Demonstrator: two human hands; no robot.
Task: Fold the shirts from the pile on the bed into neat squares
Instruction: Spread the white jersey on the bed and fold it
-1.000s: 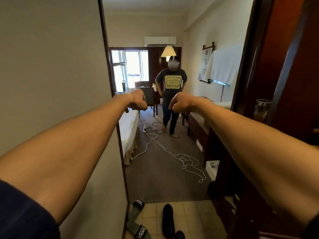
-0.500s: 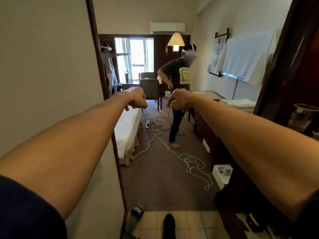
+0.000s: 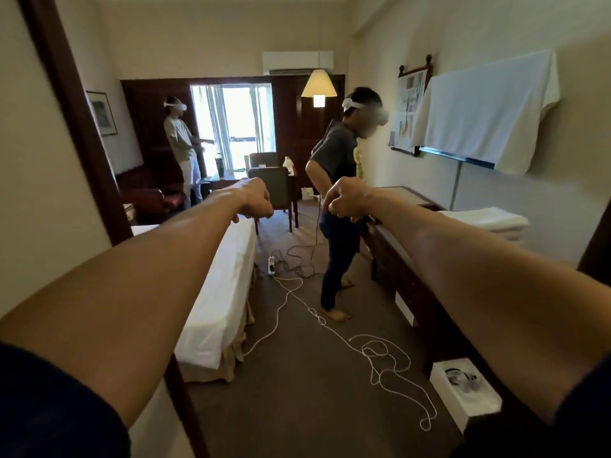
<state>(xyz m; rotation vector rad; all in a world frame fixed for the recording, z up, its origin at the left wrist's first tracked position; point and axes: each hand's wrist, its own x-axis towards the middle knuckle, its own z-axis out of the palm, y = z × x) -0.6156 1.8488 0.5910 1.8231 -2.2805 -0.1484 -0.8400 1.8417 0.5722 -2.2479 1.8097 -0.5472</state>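
Shirts for folding do not show near our hands; the one shirt [image 3: 489, 114] we see is white and hangs draped over a wall board at right, well apart from our fingers. Our left hand [image 3: 256, 203] and right hand [image 3: 347, 203] reach forward at chest height, fingers curled into fists, holding nothing as far as we can tell. Below the left hand lies the bed [image 3: 218, 292], white-sheeted. A person [image 3: 337, 200] stands just beyond the right hand.

open carpet aisle [image 3: 297, 391], bed [image 3: 218, 292] left, person [image 3: 337, 226] perhaps blocking
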